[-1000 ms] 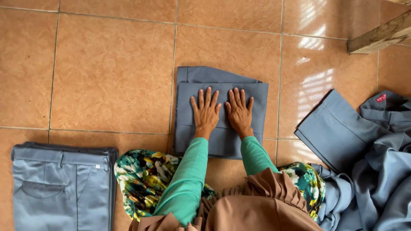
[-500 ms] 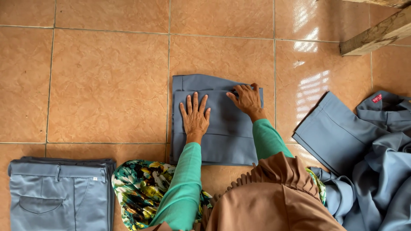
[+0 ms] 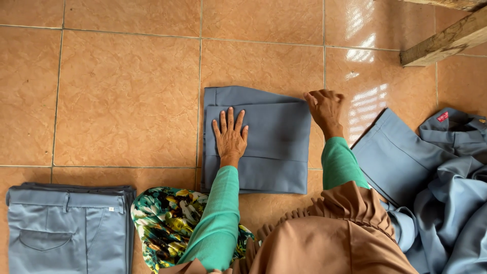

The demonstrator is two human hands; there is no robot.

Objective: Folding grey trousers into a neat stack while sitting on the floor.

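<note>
A folded blue-grey garment (image 3: 274, 147) is laid flat on the tiled floor (image 3: 127, 96) at the centre of the frame, its edges squared into a near rectangle. The left hand (image 3: 231, 134) is pressed palm-down on the left half of the garment, with the fingers extended and slightly spread; nothing is gripped by it. The right hand (image 3: 324, 109) is positioned at the garment's upper right corner, with the fingers curled downward at the cloth edge. Contact with the corner is visible, but whether the fabric is pinched between the fingers cannot be told. Both forearms are covered by green sleeves (image 3: 218, 223), and tan cloth (image 3: 329, 238) is seen at the lower centre of the frame.

A stack of folded blue-grey trousers (image 3: 66, 228) is placed at the lower left of the frame, well apart from the centre garment; a back pocket and belt loops are shown on the top piece. A floral-patterned cloth (image 3: 162, 223) is located between that stack and the left sleeve. A loose pile of unfolded blue-grey garments (image 3: 436, 177) is spread at the right edge of the frame, with a small red label visible on one piece. A wooden beam (image 3: 446, 40) is seen at the upper right corner.
</note>
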